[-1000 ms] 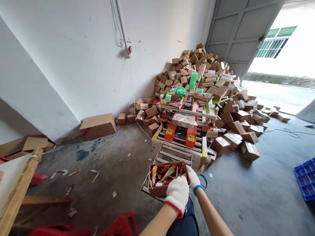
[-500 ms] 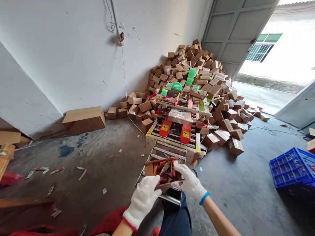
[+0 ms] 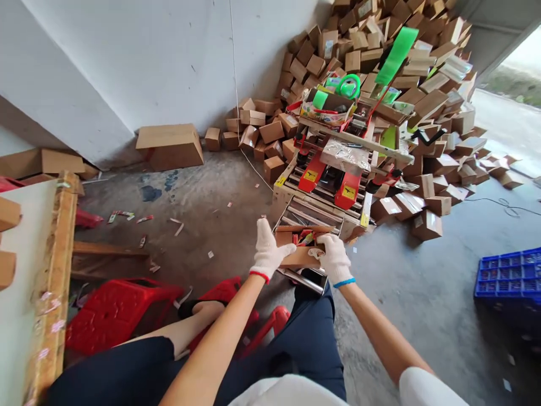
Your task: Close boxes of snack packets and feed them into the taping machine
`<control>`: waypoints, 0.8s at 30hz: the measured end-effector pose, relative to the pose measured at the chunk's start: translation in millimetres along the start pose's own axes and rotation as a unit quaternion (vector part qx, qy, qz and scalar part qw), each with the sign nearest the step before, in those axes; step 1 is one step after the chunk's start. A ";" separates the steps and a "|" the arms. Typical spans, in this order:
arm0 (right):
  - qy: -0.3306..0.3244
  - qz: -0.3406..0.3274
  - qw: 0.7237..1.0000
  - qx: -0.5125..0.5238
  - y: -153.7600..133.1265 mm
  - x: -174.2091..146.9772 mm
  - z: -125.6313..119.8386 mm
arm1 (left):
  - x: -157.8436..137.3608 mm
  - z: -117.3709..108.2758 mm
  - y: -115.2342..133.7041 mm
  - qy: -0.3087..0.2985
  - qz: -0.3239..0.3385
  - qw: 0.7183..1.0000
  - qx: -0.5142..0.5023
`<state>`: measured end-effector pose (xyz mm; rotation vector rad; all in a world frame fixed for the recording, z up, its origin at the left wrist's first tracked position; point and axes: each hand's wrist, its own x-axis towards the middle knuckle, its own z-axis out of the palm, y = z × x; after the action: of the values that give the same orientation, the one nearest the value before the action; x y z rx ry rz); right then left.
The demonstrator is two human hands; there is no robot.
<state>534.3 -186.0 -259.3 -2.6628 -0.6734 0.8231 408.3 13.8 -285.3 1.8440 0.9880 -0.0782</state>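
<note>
A small cardboard box point(image 3: 296, 259) with its top uncovered sits on the roller conveyor point(image 3: 302, 281) before me. Red and green packets point(image 3: 305, 237) show inside it. My left hand point(image 3: 267, 248), in a white knit glove with a red cuff, lies against the box's left end, fingers stretched out and thumb across the front wall. At the right end, my right hand point(image 3: 336, 256), gloved with a blue cuff, has its fingers bent over the box's edge. A small whitish patch by these fingers is too unclear to name.
Ahead stands a red box-taping machine point(image 3: 329, 180) with green tape point(image 3: 397, 56). Behind it rises a heap of cardboard boxes point(image 3: 359, 42). A red stool point(image 3: 124, 313) and wooden-edged table point(image 3: 51, 270) are at left, a blue crate point(image 3: 509, 273) at right.
My view has tilted down and swung left. The left hand has shifted from the box's near side to its left end, with its fingers now stretched upward. The right hand stays at the right end.
</note>
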 end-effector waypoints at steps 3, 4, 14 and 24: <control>0.204 0.061 0.976 -0.043 0.3 -15.0 22.8 | 5.9 0.4 -9.4 -0.122 0.007 0.990 -0.065; 0.231 0.076 0.969 -0.054 0.9 -13.3 27.0 | 2.8 1.9 -9.6 -0.126 0.007 0.989 -0.073; 0.123 0.102 0.986 -0.047 -25.8 37.3 38.6 | -95.8 41.6 -14.4 0.102 0.169 0.977 0.079; 0.013 0.042 0.981 0.187 -44.5 -17.7 18.4 | -66.7 -12.7 10.0 -0.177 0.261 0.948 0.039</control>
<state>494.9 -154.8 -248.8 -2.3683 -0.3573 0.8400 366.1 -17.2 -241.1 2.0174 0.2364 -0.1226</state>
